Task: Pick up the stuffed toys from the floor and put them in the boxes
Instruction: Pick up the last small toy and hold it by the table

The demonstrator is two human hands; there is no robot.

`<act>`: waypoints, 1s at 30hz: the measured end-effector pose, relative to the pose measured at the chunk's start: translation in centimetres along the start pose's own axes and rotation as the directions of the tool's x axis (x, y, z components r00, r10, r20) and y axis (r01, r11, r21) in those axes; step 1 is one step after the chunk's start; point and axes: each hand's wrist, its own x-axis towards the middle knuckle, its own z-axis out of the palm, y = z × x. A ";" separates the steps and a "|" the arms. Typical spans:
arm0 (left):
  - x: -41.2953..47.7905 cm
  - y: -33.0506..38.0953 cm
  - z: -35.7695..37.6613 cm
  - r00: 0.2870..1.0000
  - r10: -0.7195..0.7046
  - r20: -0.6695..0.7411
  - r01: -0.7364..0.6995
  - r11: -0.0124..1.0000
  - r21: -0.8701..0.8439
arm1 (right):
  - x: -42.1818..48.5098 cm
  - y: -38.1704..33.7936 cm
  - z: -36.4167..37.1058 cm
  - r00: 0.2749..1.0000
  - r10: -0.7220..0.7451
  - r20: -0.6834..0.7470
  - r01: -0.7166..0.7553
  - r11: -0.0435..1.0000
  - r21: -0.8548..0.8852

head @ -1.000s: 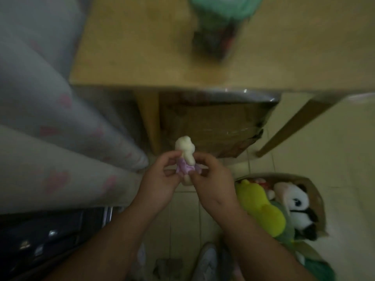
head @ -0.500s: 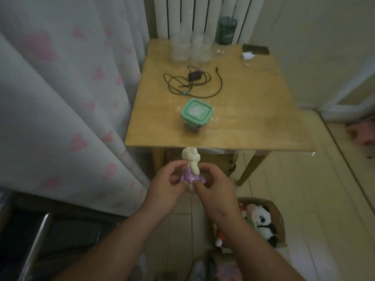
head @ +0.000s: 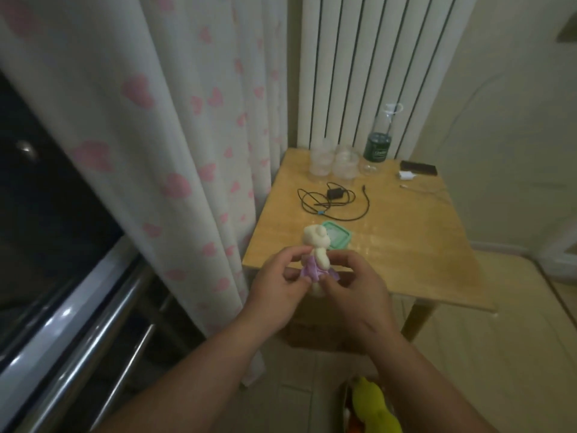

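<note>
A small cream stuffed bear in a purple skirt (head: 317,254) is held upright in front of me, over the near edge of the wooden table (head: 406,245). My left hand (head: 276,289) pinches it from the left at the skirt, and my right hand (head: 359,289) pinches it from the right. A yellow stuffed toy (head: 371,407) shows at the bottom edge, below my right forearm; the box that holds it is mostly out of view.
On the table lie a green-lidded container (head: 338,239), a black cable with charger (head: 334,198), clear cups (head: 334,164), a dark bottle (head: 377,145) and a phone (head: 418,168). A heart-print curtain (head: 175,151) hangs left, a radiator (head: 359,67) behind. A cardboard box (head: 315,326) sits under the table.
The view has tilted up from the floor and box to the table, curtain and radiator. Both hands keep holding the small bear, now raised in front of the table.
</note>
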 end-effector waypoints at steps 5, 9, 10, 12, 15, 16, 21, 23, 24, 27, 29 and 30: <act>-3.2 1.6 -1.1 0.998 0.064 0.015 -0.064 0.998 0.018 | -3.8 -1.9 -0.5 0.999 -0.037 -0.040 0.038 0.999 0.017; -6.2 1.2 -2.2 0.992 0.101 0.073 -0.101 0.995 0.007 | -7.8 -3.0 0.1 0.996 -0.036 -0.086 0.038 0.999 0.021; -7.0 1.0 -2.4 0.990 0.108 0.092 -0.109 0.994 0.004 | -8.9 -3.2 0.3 0.994 -0.029 -0.102 0.032 0.999 0.022; -8.6 0.5 -2.7 0.985 0.126 0.120 -0.126 0.992 -0.008 | -11.2 -3.4 0.5 0.990 -0.014 -0.143 0.015 1.000 0.000; -11.8 0.2 -2.3 0.979 0.128 0.156 -0.126 0.992 -0.022 | -15.2 -3.3 0.5 0.980 0.012 -0.197 -0.014 1.000 -0.006; -12.9 0.3 -2.1 0.977 0.126 0.172 -0.122 0.992 -0.030 | -16.6 -3.3 0.2 0.976 0.019 -0.215 -0.020 1.000 -0.001; -17.9 1.5 0.5 0.945 0.157 0.286 -0.148 0.988 -0.052 | -22.9 -2.9 -2.7 0.957 0.044 -0.285 -0.054 0.998 -0.029; -19.6 2.1 1.6 0.937 0.179 0.300 -0.170 0.984 -0.056 | -24.9 -2.9 -4.0 0.950 0.053 -0.307 -0.070 0.997 -0.044; -20.5 2.4 2.1 0.936 0.183 0.301 -0.172 0.983 -0.062 | -25.8 -2.9 -4.6 0.946 0.057 -0.318 -0.075 0.996 -0.045; -22.7 3.3 4.1 0.925 0.209 0.316 -0.196 0.978 -0.072 | -28.5 -2.7 -6.6 0.937 0.063 -0.343 -0.085 0.995 -0.047; -24.2 3.8 6.1 0.920 0.216 0.328 -0.209 0.976 -0.056 | -30.2 -2.1 -8.5 0.930 0.077 -0.359 -0.099 0.994 -0.044; -25.0 4.1 7.3 0.916 0.217 0.338 -0.210 0.976 -0.058 | -31.1 -1.7 -9.6 0.926 0.086 -0.367 -0.108 0.993 -0.040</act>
